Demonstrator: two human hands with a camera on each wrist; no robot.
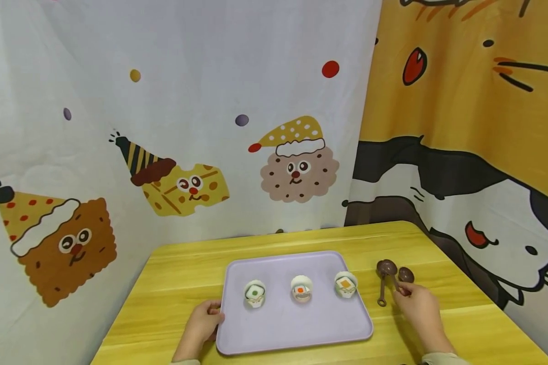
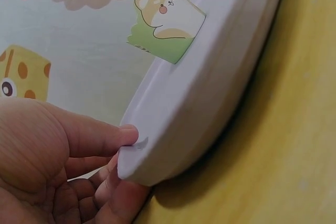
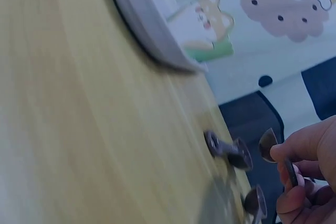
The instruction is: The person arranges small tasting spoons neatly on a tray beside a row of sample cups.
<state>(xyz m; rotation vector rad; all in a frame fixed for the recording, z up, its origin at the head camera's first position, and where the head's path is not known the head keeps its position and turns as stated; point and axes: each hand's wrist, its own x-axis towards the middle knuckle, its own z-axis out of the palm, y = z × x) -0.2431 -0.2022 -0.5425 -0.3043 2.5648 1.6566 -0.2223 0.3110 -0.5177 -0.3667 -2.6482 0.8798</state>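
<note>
My left hand (image 1: 201, 320) pinches the left rim of a lilac tray (image 1: 297, 324), thumb on top and fingers beneath, as the left wrist view shows. Three small cups stand on the tray: a left cup (image 1: 255, 300), a middle cup (image 1: 301, 293) and a right cup (image 1: 345, 287). Each has a pale piece with a coloured mark in it. Right of the tray, my right hand (image 1: 420, 306) pinches a brown spoon (image 3: 268, 144) by its handle, with the bowl above the table. Two similar spoons lie close by, one spoon (image 1: 382, 294) on its left and another spoon (image 1: 406, 275) on its right.
Everything stands on a yellow wood-grain table (image 1: 173, 274). A printed cartoon curtain (image 1: 201, 76) hangs behind the table and along its right side. In the left wrist view, a cup with a dog print (image 2: 173, 22) stands near the tray's rim.
</note>
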